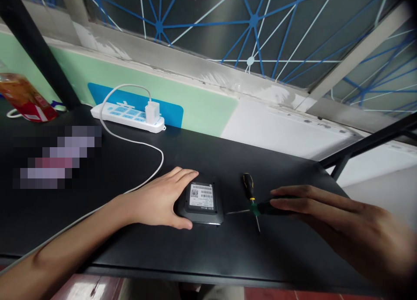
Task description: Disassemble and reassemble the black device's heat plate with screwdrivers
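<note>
A flat black rectangular device point(202, 200) with a white label and printed codes lies on the black desk. My left hand point(166, 200) grips its left side, thumb at the near edge and fingers at the far edge. To the right, my right hand point(339, 217) has its fingers on the dark handle of a green-collared screwdriver point(276, 206), whose thin shaft points left towards the device. Another screwdriver point(248, 186), with a black and yellow handle, lies on the desk. Its shaft runs towards the near edge and crosses the green-collared one in view.
At the back of the desk point(208, 156) sits a white power strip point(127, 117) with a charger point(152, 112) plugged in. Its white cable point(143, 143) curves past my left arm. A bottle with orange-brown contents point(28, 98) stands at far left, near a blurred-out patch.
</note>
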Demonstrator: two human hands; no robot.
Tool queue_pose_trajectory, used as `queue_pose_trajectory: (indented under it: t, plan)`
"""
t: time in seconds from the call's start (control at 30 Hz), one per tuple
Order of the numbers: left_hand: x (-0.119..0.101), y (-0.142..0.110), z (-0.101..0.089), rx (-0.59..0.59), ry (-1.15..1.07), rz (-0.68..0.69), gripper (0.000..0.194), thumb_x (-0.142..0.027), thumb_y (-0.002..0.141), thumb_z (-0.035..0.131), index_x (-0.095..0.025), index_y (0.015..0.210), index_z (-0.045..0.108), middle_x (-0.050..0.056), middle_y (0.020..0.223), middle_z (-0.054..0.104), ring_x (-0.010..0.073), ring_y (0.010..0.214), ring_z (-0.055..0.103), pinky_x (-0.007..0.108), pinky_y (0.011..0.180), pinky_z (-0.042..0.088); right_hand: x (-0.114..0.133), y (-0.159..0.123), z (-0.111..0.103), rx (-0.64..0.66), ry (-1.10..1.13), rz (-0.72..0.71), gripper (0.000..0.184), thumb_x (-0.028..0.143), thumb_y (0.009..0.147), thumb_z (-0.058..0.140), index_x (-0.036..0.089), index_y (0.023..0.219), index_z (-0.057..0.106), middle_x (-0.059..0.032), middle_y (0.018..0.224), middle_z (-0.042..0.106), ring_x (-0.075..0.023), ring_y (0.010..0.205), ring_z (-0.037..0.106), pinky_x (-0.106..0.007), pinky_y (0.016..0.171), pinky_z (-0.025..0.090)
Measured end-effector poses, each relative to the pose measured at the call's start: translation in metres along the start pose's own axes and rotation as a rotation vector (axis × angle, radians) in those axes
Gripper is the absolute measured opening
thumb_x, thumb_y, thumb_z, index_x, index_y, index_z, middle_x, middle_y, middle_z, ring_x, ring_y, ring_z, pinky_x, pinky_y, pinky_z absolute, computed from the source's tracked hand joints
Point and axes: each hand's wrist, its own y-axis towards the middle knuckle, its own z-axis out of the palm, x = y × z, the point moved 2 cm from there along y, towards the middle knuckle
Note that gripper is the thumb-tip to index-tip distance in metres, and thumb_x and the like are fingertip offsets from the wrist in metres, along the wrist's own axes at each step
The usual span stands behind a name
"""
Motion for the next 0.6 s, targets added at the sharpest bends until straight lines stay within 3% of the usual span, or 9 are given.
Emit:
queue_pose_trajectory:
  t: [0.07,0.13,0.2,0.33,0.6]
  plan:
    - [0.000,0.000,0.000,-0.001,-0.001,0.000,0.114,-0.055,0.075,0.080,-0.010,0.164,0.025,0.018,0.167,0.036,0.0360,0.154,0.032,0.050,0.127,0.034,0.001,-0.002,0.005,0.116,-0.021,-0.104,0.029,0.029,0.100,0.056,0.040,0.121,0.073,0.0048,0.122,0.080,-0.0117,0.101,0.081,-0.012,0.092,0.061]
    - [0.001,0.001,0.000,-0.008,-0.008,0.004,0.114,-0.055,0.074,0.080,-0.011,0.164,0.025,0.018,0.166,0.036,0.0363,0.154,0.032,0.051,0.126,0.034,-0.002,-0.007,0.011,0.107,0.007,-0.112,0.024,0.029,0.100,0.058,0.039,0.118,0.070,0.0041,0.118,0.081,-0.0111,0.100,0.081,-0.010,0.087,0.062]
    - [0.002,0.001,0.000,-0.006,-0.012,-0.001,0.115,-0.056,0.074,0.080,-0.011,0.164,0.024,0.018,0.166,0.036,0.0367,0.155,0.032,0.052,0.126,0.035,-0.008,-0.016,0.017,0.059,0.051,-0.060,0.019,0.032,0.098,0.062,0.039,0.114,0.070,0.0031,0.113,0.081,-0.0121,0.097,0.081,-0.011,0.081,0.063]
    - [0.003,0.001,-0.001,0.005,-0.001,-0.014,0.118,-0.058,0.073,0.080,-0.011,0.165,0.022,0.019,0.167,0.035,0.0362,0.155,0.031,0.051,0.126,0.034,-0.022,-0.044,0.031,0.041,0.118,0.060,0.034,0.042,0.088,0.075,0.043,0.121,0.067,0.0021,0.112,0.081,-0.0171,0.100,0.081,-0.019,0.086,0.066]
    - [0.003,-0.003,-0.002,0.034,0.008,-0.052,0.120,-0.059,0.073,0.081,-0.013,0.166,0.021,0.017,0.170,0.031,0.0352,0.157,0.028,0.052,0.128,0.032,-0.025,-0.060,0.046,-0.117,0.321,0.368,0.020,0.048,0.082,0.079,0.039,0.099,0.080,-0.0006,0.106,0.083,-0.0184,0.093,0.082,-0.018,0.082,0.064]
